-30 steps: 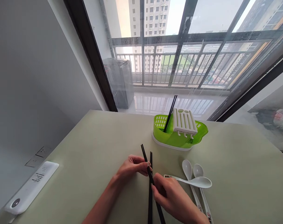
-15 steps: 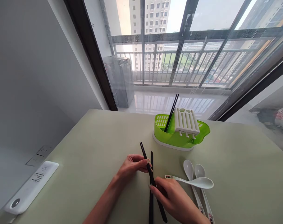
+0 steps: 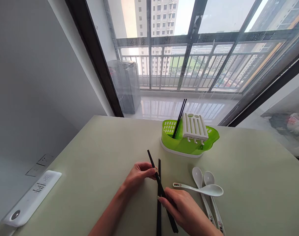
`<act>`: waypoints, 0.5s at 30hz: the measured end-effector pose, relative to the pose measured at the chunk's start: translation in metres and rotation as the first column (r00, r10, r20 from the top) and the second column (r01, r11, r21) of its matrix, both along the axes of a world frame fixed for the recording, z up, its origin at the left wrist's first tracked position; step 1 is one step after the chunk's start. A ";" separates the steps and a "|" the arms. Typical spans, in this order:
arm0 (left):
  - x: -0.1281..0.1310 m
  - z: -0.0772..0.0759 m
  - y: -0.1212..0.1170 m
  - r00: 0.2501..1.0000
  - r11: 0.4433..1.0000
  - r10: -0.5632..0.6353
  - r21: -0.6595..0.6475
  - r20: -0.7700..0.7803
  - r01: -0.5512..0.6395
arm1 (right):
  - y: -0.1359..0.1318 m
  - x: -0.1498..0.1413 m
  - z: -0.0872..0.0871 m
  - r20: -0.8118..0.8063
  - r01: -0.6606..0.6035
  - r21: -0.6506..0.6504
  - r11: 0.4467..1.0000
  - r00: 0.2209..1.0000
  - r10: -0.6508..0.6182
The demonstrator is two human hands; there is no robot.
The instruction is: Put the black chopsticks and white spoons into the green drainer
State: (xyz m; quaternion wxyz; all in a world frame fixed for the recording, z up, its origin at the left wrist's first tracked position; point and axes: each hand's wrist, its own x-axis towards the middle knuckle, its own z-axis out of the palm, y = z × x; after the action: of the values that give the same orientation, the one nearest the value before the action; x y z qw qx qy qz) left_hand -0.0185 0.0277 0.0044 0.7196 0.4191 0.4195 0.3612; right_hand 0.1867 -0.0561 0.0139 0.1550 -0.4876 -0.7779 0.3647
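Note:
Both hands hold black chopsticks (image 3: 153, 163) slantwise above the table. My left hand (image 3: 140, 172) pinches them near the upper end, and my right hand (image 3: 177, 207) grips them lower down. Beneath them, more black chopsticks (image 3: 159, 213) lie on the table, pointing away from me. Just right of my right hand, a white spoon (image 3: 210, 190) lies crosswise over two other white spoons (image 3: 197, 176), (image 3: 209, 178). Beyond the hands stands a green cutlery holder (image 3: 179, 146) with a white slotted top (image 3: 195, 127); two black chopsticks (image 3: 179, 118) lean upright in its left compartment.
A white remote-like device (image 3: 34, 198) lies along the left edge of the pale green table (image 3: 102, 154). A grey wall rises on the left with a socket (image 3: 45, 160). Behind the table's far edge are glass panels and a balcony railing (image 3: 174, 65).
The upper tips of the held chopsticks, slightly apart before, now line up as one, while their lower ends have shifted slightly right. Both hands stay nearly in place. The view shifts slightly.

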 end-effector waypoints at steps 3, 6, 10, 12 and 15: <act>0.000 -0.001 0.001 1.000 1.000 0.003 -0.002 0.004 -0.003 | -0.001 0.000 -0.001 0.012 -0.002 0.031 1.000 1.000 0.002; -0.001 -0.004 0.001 1.000 1.000 0.010 0.004 -0.002 -0.010 | -0.002 -0.001 -0.002 0.031 -0.006 0.043 0.999 1.000 0.005; -0.001 -0.008 0.001 1.000 1.000 0.018 0.019 -0.007 -0.018 | -0.003 -0.003 0.000 0.052 0.004 0.036 0.999 0.999 -0.006; -0.001 -0.010 0.001 1.000 0.999 0.024 0.026 -0.002 -0.024 | -0.004 -0.003 0.002 0.062 0.014 0.036 0.999 0.998 -0.016; -0.002 -0.009 0.001 0.998 0.998 0.062 0.030 0.022 -0.063 | -0.007 0.000 0.002 0.097 0.012 0.042 0.999 0.995 -0.016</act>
State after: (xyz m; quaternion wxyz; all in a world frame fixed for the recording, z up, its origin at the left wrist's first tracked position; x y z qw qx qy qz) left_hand -0.0204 0.0287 -0.0050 0.7058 0.4129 0.4193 0.3944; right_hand 0.1867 -0.0630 0.0159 0.1297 -0.5067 -0.7886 0.3234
